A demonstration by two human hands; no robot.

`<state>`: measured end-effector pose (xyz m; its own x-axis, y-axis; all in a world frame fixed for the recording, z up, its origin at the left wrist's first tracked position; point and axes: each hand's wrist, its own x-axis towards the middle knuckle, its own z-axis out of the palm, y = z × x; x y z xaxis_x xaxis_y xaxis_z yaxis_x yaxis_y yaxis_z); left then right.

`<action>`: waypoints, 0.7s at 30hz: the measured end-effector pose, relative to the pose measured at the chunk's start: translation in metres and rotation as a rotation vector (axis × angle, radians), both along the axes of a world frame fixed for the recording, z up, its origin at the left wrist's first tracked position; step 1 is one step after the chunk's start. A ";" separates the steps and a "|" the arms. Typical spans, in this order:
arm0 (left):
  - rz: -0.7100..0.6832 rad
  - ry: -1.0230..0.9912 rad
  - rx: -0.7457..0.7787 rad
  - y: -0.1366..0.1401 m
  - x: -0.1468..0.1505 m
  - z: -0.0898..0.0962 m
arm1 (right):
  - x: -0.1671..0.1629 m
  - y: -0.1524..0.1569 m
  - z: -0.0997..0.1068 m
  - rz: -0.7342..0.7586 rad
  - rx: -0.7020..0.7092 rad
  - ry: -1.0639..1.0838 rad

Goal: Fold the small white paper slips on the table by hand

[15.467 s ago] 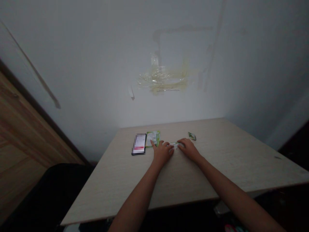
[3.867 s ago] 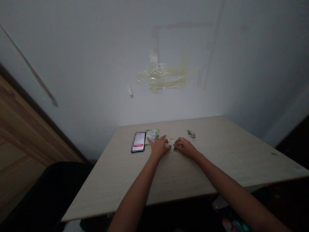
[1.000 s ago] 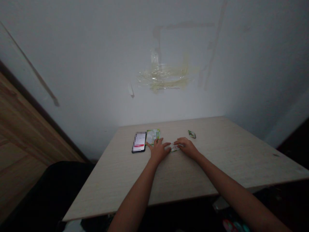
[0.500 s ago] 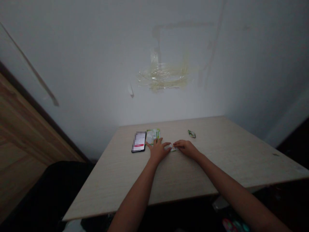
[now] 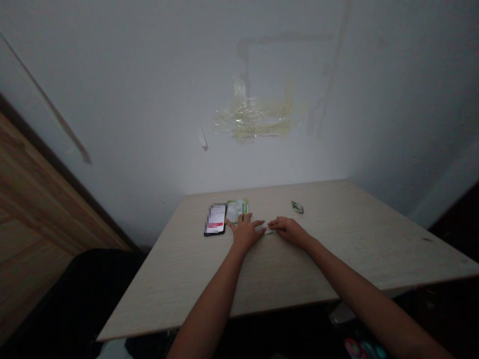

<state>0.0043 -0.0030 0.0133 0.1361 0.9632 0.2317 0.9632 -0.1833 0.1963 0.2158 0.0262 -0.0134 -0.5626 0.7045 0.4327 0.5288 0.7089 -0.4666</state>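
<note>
My left hand (image 5: pixel 245 233) lies on the table with its fingers spread, its thumb at the left edge of a small white-and-green piece of paper (image 5: pixel 268 231). From the other side my right hand (image 5: pixel 288 230) reaches in, its fingers bunched together on the right part of that piece. Much of the paper is hidden under the fingers. Beyond my left fingertips is a green-and-white printed packet (image 5: pixel 237 209), flat on the table. A black-edged phone (image 5: pixel 216 219) with a lit, partly blurred screen lies left of the packet.
A crumpled green wrapper (image 5: pixel 297 207) lies beyond my right hand. The pale wooden table (image 5: pixel 179 269) meets a wall (image 5: pixel 149 99) with clear tape on it. A dark chair-like shape (image 5: pixel 86 284) stands left of the table, near a wooden panel (image 5: pixel 37 209).
Both hands stay almost in place. The fingers at the small paper shift only slightly; the phone, packet and wrapper have not moved.
</note>
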 end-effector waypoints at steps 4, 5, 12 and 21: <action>0.016 -0.010 -0.005 0.000 0.001 0.001 | -0.001 -0.001 0.002 0.004 0.006 -0.028; 0.021 -0.017 -0.006 0.000 0.001 0.000 | -0.002 -0.002 0.002 0.007 0.006 -0.036; 0.037 -0.027 -0.033 0.000 0.002 0.002 | -0.002 -0.005 0.004 0.033 0.017 -0.042; 0.053 -0.089 -0.060 -0.001 0.004 0.004 | -0.003 -0.008 0.007 0.040 0.003 -0.030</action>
<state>0.0080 -0.0040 0.0170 0.0661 0.9810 0.1824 0.9495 -0.1180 0.2907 0.2129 0.0185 -0.0068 -0.6033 0.6796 0.4173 0.5139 0.7314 -0.4483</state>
